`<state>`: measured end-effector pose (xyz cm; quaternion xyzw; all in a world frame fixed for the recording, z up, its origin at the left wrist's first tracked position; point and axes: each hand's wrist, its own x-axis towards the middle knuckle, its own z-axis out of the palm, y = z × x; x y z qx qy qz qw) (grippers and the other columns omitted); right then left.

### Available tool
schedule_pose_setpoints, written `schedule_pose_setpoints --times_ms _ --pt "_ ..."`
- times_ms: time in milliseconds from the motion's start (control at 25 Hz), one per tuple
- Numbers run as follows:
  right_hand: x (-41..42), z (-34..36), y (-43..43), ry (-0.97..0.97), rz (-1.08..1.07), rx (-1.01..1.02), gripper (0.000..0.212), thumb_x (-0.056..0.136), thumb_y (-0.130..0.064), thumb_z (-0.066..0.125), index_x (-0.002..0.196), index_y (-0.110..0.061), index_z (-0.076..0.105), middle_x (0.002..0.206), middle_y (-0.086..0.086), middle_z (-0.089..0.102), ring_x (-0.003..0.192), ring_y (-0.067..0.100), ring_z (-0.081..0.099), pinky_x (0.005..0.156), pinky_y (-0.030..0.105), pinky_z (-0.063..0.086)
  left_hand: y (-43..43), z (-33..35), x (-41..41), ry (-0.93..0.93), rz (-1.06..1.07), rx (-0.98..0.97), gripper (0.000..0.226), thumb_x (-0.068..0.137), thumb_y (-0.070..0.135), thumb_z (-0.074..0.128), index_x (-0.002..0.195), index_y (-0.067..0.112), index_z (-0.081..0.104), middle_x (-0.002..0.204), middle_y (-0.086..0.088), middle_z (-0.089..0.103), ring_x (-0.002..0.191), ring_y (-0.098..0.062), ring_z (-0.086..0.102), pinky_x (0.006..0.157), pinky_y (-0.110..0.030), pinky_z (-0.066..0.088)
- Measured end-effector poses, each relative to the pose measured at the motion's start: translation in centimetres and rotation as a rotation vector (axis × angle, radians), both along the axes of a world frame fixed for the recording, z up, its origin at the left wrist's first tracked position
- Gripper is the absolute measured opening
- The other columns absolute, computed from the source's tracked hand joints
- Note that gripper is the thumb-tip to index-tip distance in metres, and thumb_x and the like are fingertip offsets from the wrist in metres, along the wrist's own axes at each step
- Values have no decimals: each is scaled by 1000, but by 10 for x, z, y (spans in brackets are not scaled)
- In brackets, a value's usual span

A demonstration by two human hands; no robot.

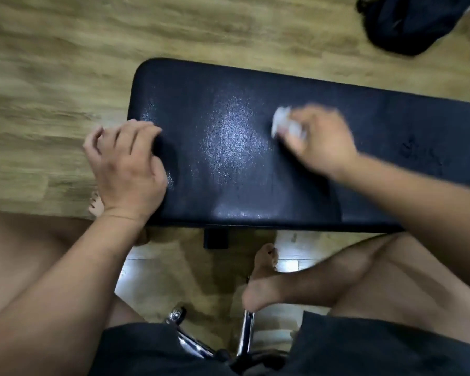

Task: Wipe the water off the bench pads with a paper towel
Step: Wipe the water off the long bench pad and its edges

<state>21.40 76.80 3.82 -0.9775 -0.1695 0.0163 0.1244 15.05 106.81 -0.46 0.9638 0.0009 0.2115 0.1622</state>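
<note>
Two hands over black bench pad [255,164], long axis running left-right. Near left: left hand [125,164] rests on pad's left end, fingers loosely curled, holding nothing. Farther right: right hand [318,139] pinches crumpled paper towel [282,120] against pad. Droplets [418,156] lie right of towel, well apart; right hand nearer, likely next sweep.

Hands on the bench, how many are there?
2. The left hand rests at the black bench pad's left end; the right hand holds a crumpled paper towel on its middle.
</note>
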Motion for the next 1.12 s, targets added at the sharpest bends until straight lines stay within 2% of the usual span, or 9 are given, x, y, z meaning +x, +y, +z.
schedule_pose_setpoints --times_ms 80,160,360,520,600,800,1000,1040,1120 --pt "-83 -3 -10 192 530 -43 14 93 -34 46 98 -33 59 84 -6 61 70 18 60 52 29 47 -32 9 10 -131 -157 23 36 75 10 51 108 15 65 117 -1 66 112 -28 58 109 -53 27" --pt "-67 -4 -40 59 732 -145 14 90 -38 49 99 -31 57 80 -3 60 64 20 59 49 26 40 -78 11 13 -158 -376 34 36 74 14 53 109 14 65 118 -1 65 113 -26 58 111 -55 24" --pt "91 -1 -66 -66 -242 -55 29 94 -48 46 97 -27 65 92 8 68 88 30 64 66 28 41 -117 -7 4 35 -437 110 30 82 20 57 109 12 65 122 -2 63 119 -24 55 112 -56 24" --pt "-54 0 -54 174 473 -29 15 92 -40 45 93 -37 59 76 -4 59 67 20 62 52 30 48 -119 -12 12 75 -478 159 35 84 24 52 115 12 63 126 -3 61 123 -25 52 113 -54 24" --pt "-58 -1 -77 76 663 -102 25 87 -43 47 99 -31 65 74 -1 59 61 23 62 45 31 48 -123 -15 10 84 -483 165 36 84 24 51 116 12 64 126 -3 62 123 -25 52 113 -53 25" --pt "83 0 -61 -45 -278 -24 35 94 -50 43 102 -27 67 85 8 68 83 34 65 70 34 51 -121 -13 12 84 -481 190 36 85 25 51 115 12 66 125 -3 63 122 -25 54 112 -55 25" --pt "-62 -10 -61 92 606 -85 11 88 -41 51 97 -36 56 75 -7 51 64 19 59 47 30 44 -122 -11 10 93 -485 151 35 84 25 53 113 11 67 124 -2 64 122 -25 55 112 -56 24" --pt "-48 -12 -71 7 657 -141 12 89 -44 50 97 -37 56 76 -8 51 64 19 60 47 29 43 -121 -12 12 96 -491 143 35 84 25 53 113 11 67 124 -2 65 122 -24 55 112 -56 25" --pt "30 5 -70 -125 254 -136 25 91 -53 43 99 -36 60 77 -7 59 67 25 65 55 26 43 -122 -10 11 99 -487 150 34 84 24 53 112 12 67 124 -2 65 122 -23 55 111 -56 25"
